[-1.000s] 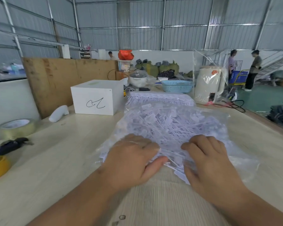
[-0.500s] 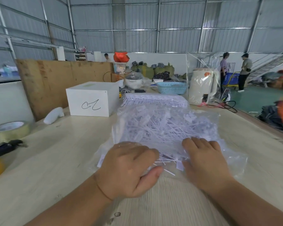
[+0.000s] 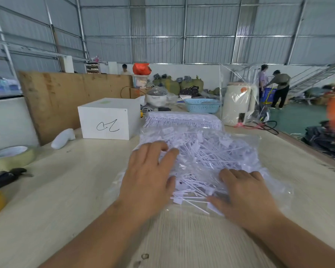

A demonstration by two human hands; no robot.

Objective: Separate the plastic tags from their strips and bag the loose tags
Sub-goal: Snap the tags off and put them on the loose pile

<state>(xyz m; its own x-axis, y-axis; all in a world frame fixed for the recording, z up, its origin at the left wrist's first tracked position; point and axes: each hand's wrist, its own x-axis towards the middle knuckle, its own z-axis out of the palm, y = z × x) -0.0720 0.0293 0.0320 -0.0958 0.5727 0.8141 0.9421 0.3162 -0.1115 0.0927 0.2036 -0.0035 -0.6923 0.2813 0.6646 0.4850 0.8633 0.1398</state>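
Left hand (image 3: 149,176), right hand (image 3: 244,192) flat, fingers straight (gripping nothing), pressing tag bag (image 3: 211,155).

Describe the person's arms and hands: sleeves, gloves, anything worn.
Both forearms are bare, with no sleeves in view. The left hand and right hand wear no gloves, and no rings, watch or wristband show in this frame.
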